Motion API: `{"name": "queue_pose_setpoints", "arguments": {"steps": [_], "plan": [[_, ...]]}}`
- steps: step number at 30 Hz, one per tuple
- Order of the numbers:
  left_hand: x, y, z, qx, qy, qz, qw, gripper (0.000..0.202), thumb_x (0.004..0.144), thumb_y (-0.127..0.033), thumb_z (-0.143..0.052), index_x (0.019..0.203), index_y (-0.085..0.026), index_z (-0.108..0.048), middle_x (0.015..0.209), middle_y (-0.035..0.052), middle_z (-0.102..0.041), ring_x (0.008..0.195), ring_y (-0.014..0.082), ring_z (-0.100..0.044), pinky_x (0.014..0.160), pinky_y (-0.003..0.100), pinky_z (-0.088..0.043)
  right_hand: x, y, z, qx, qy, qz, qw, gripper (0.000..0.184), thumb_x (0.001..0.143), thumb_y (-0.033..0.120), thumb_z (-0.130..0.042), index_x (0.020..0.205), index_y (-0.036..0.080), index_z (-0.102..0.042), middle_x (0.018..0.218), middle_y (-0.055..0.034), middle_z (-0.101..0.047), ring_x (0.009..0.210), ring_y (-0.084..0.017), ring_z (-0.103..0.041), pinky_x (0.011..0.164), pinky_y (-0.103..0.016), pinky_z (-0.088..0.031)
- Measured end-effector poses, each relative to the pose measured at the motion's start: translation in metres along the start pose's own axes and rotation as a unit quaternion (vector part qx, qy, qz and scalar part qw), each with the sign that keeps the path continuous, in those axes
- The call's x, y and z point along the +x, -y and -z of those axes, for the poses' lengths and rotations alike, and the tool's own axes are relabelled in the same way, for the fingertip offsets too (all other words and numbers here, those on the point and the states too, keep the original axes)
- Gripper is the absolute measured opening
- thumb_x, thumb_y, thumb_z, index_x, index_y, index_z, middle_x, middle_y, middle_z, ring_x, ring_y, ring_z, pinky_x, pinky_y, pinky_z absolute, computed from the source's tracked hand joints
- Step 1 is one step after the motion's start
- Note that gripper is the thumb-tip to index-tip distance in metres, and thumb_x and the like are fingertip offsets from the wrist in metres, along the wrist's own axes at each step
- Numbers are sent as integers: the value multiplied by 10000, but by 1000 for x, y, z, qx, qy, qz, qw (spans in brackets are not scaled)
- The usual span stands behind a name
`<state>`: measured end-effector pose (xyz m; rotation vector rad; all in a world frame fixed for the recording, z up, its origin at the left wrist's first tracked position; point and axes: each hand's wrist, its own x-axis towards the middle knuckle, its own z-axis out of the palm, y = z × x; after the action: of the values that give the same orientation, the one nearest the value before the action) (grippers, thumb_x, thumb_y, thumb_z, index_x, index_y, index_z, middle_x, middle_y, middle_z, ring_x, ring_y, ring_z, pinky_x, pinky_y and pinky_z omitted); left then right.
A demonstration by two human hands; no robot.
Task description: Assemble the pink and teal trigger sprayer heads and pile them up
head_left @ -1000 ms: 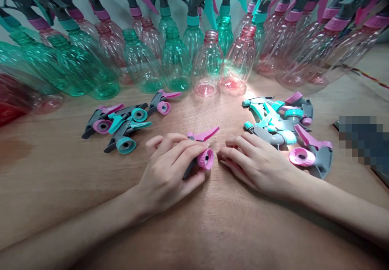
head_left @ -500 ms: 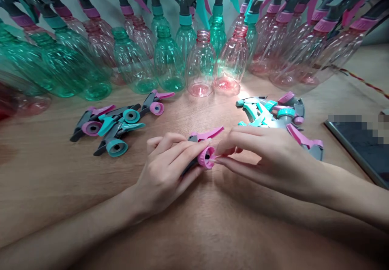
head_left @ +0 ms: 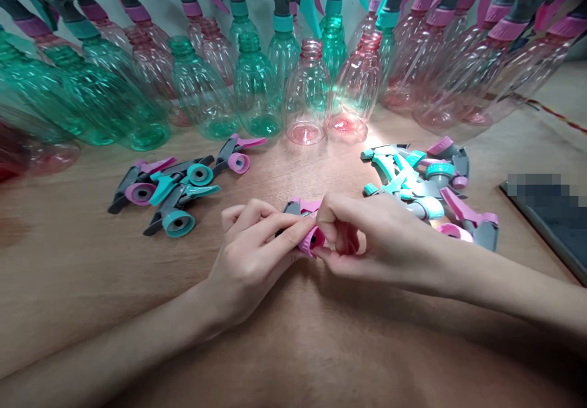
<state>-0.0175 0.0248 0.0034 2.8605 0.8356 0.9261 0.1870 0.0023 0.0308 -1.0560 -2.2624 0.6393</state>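
My left hand (head_left: pixel 257 255) is wrapped round a grey and pink trigger sprayer head (head_left: pixel 310 242), whose round pink collar faces me and to the right. The fingers of my right hand (head_left: pixel 362 237) are curled closed at that collar, with the thumb at its lower rim and the index finger near its top. Anything small between those right fingertips is hidden. Beyond my knuckles, part of the head's pink trigger shows; my fingers cover most of its grey body.
Loose sprayer heads (head_left: pixel 177 191) in pink, teal and grey lie at left. Another pile of sprayer heads (head_left: pixel 406 172) is close by my right hand. Green bottles (head_left: pixel 257 90) and clear pink-tinted bottles (head_left: pixel 307 96) line the back, many with heads on. A phone (head_left: pixel 545 230) lies at right.
My right hand has shifted slightly left onto the pink collar, and its fingers have curled in tighter. The left hand keeps its hold. The view has shifted slightly.
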Motion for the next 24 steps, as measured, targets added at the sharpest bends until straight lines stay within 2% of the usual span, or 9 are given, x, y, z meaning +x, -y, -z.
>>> {"name": "queue_pose_setpoints", "arguments": {"steps": [5, 11, 14, 18, 20, 24], "plan": [[1, 1, -2, 0, 4, 14, 1000, 124, 913, -208, -571, 1014, -213, -642, 905, 12, -712, 788, 188, -509, 701, 372, -279, 1, -9, -11, -13, -36, 28, 999, 212, 712, 69, -549, 734, 203, -386, 591, 96, -428, 489, -32, -391, 476, -160, -285], [1, 0, -2, -14, 5, 14, 1000, 141, 903, -208, -581, 1022, -185, -652, 909, 28, -709, 794, 184, -509, 735, 369, -292, 2, -10, -14, -46, -74, 61, 994, 235, 656, 27, -543, 709, 189, -381, 599, 96, -378, 499, -20, -343, 461, -150, -255], [0, 1, 0, -25, 6, 17, 1000, 177, 901, -213, -581, 1067, -184, -633, 898, 32, -705, 809, 189, -518, 741, 362, -314, 2, -9, -11, 33, -42, 24, 998, 233, 718, 59, -583, 727, 189, -390, 587, 104, -406, 491, -10, -373, 457, -122, -283], [1, 4, 3, -67, 4, 41, 997, 224, 908, -273, -571, 1118, -203, -609, 911, 29, -699, 846, 191, -536, 754, 352, -354, 3, -9, -5, 135, -4, -48, 990, 181, 824, 167, -592, 763, 191, -424, 621, 86, -482, 518, -20, -441, 460, -103, -345], [2, 5, 4, -90, -6, 63, 994, 236, 893, -280, -593, 1115, -204, -608, 895, 22, -694, 851, 194, -539, 757, 355, -366, 2, -6, -2, 112, -20, -55, 992, 137, 840, 195, -600, 800, 181, -470, 634, 78, -510, 533, -26, -470, 470, -110, -360], [3, 5, 3, -121, -27, 91, 988, 272, 851, -258, -645, 1116, -216, -598, 883, 16, -684, 836, 201, -534, 743, 371, -380, -1, 5, -1, -23, -68, -40, 997, 88, 849, 199, -604, 913, 139, -593, 602, 64, -556, 507, -43, -481, 485, -159, -358]]}}
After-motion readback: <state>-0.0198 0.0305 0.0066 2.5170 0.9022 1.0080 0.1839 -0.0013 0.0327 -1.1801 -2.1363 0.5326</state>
